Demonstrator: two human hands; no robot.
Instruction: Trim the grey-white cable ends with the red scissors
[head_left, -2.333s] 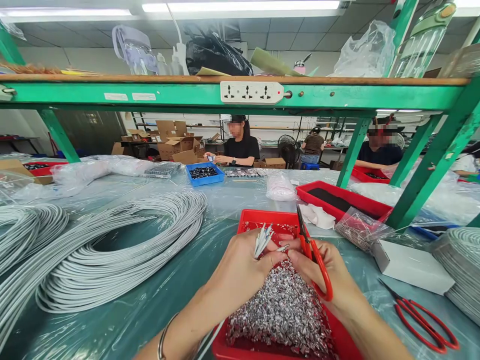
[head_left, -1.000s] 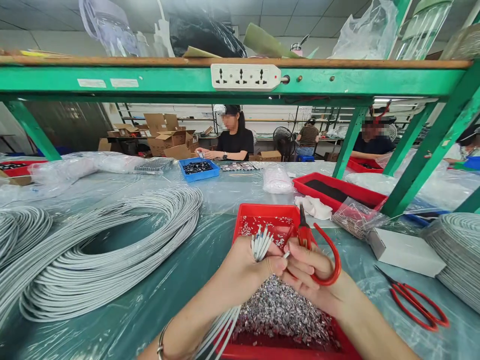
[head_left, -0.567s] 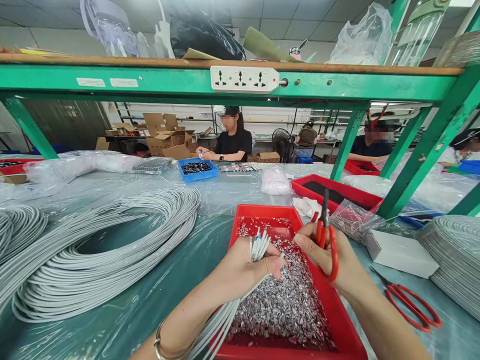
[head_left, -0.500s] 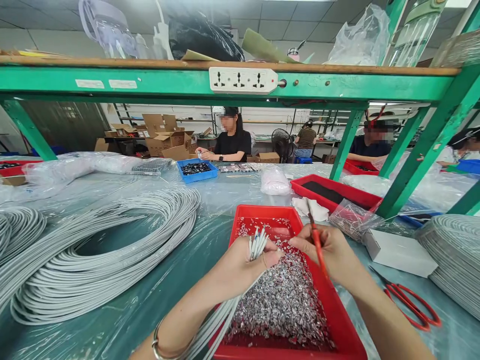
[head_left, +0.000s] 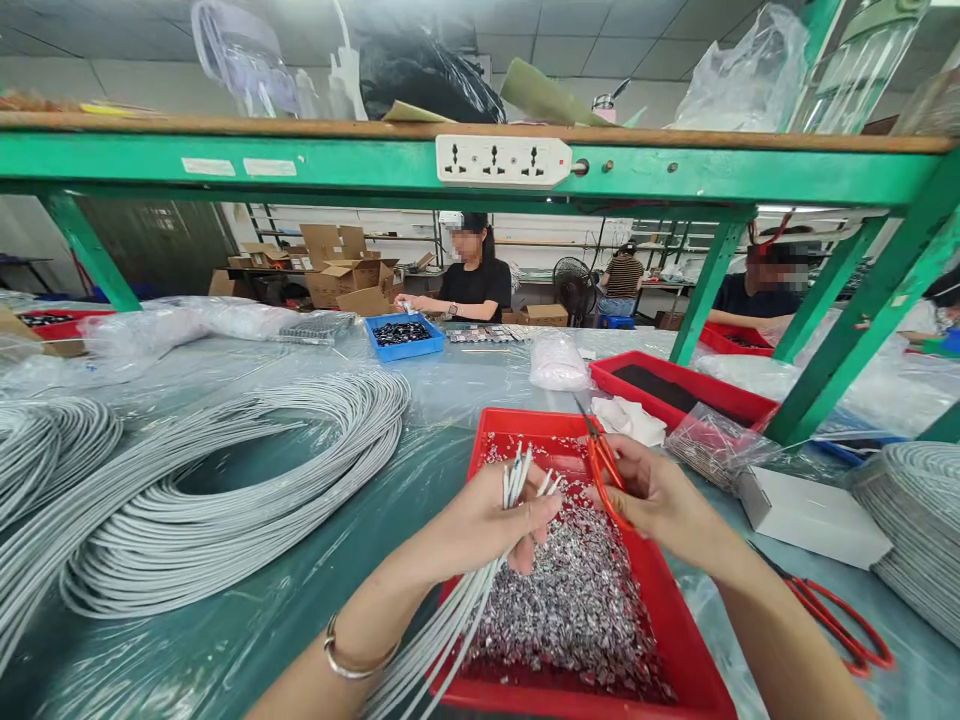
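My left hand [head_left: 491, 520] is wrapped round a bundle of thin white cables [head_left: 450, 625], whose ends stick up above the fingers, two or three of them leaning apart to the right. My right hand [head_left: 649, 495] holds red-handled scissors [head_left: 606, 475], blades pointing up and to the left, just right of the cable ends. Both hands are over a red tray [head_left: 701, 650] with a heap of small shiny metal pieces [head_left: 562, 610] in it.
Large coils of white cable [head_left: 225, 500] lie on the left. At right are a white box [head_left: 814, 515], a second pair of red-handled scissors [head_left: 840, 615] and another coil [head_left: 926, 530]. A green shelf frame [head_left: 337, 165] crosses above. A person [head_left: 476, 275] sits opposite behind a blue tray [head_left: 405, 350].
The scissors in my right hand have turned, so their handles now face the cables. A few cable ends have separated from the bundle in my left hand. The view has shifted slightly left.
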